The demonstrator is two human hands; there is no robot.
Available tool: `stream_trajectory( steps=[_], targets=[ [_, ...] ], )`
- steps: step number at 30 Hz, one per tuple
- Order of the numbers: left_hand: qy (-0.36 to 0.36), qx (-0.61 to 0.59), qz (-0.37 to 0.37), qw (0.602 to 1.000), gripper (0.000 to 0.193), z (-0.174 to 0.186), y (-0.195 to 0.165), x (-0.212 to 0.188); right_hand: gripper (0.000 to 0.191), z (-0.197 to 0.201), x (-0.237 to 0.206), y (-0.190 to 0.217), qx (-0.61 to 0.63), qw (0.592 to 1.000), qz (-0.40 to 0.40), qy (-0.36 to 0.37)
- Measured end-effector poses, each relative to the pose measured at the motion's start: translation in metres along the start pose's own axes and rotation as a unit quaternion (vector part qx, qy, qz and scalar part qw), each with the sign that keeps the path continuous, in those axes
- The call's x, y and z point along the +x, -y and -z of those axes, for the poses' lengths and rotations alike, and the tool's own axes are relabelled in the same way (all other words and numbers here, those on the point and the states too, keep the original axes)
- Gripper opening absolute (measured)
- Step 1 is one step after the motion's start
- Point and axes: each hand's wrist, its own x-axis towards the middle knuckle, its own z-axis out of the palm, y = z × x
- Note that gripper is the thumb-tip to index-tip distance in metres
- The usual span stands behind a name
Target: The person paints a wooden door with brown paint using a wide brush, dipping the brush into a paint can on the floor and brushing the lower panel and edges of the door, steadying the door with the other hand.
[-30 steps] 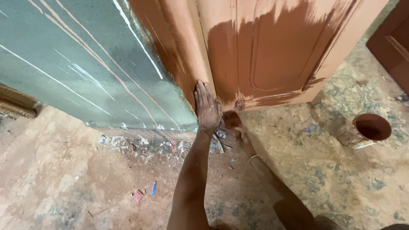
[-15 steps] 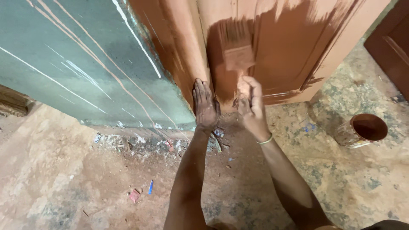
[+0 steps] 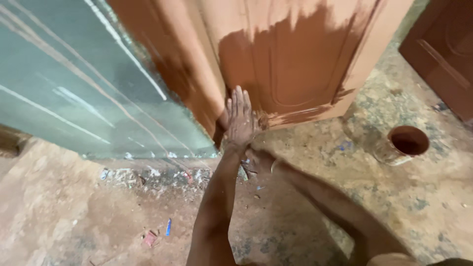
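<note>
**Door braced by left hand, brush low at bottom edge**

Head view. The left hand (image 3: pixel 240 118) lies flat, fingers straight and together, against the lower part of the door (image 3: pixel 290 64); nothing is gripped. By its placement near the door's edge, it appears to steady the panel and carry some of the person's weight while leaning in. The right hand (image 3: pixel 260 160) sits lower, largely hidden under the left wrist; whether it is closed on a handle cannot be told. A tuft of bristles, taken to be the brush (image 3: pixel 261 119), shows just beside the left hand at the door's bottom edge, touching the wet coat.

The door stands leaning, half covered in darker brown paint, with paler bare areas at top and right. A paint can (image 3: pixel 401 144) rests open on the floor (image 3: pixel 74 216) to the right, well apart from both hands yet apparently within reach for reloading. A green wall (image 3: pixel 64 79) with streaks stands left of the door. Debris lies along its base.
</note>
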Motion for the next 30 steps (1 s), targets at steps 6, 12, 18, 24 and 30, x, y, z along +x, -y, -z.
stream_trajectory(
  steps=[6, 12, 18, 24, 30],
  targets=[
    [-0.066, -0.009, 0.027, 0.997, 0.074, -0.024, -0.027, 0.029, 0.026, 0.125, -0.025, -0.036, -0.244, 0.955, 0.047, 0.164],
    [0.000, -0.090, -0.004, 0.996, 0.071, -0.050, -0.061, 0.033, 0.051, 0.194, -0.131, -0.141, -0.082, 0.990, 0.033, 0.114],
    [0.083, -0.115, -0.055, 0.988, 0.076, -0.108, -0.126, 0.050, 0.067, 0.256, -0.227, -0.232, -0.081, 0.968, -0.231, 0.062],
    [0.219, -0.140, -0.123, 0.958, 0.084, -0.170, -0.229, 0.057, 0.055, 0.281, -0.291, -0.277, -0.125, 0.940, -0.312, 0.057],
    [0.264, -0.166, -0.196, 0.930, 0.078, -0.218, -0.296, 0.047, 0.052, 0.270, -0.325, -0.312, -0.085, 0.925, -0.360, 0.091]
  ],
)
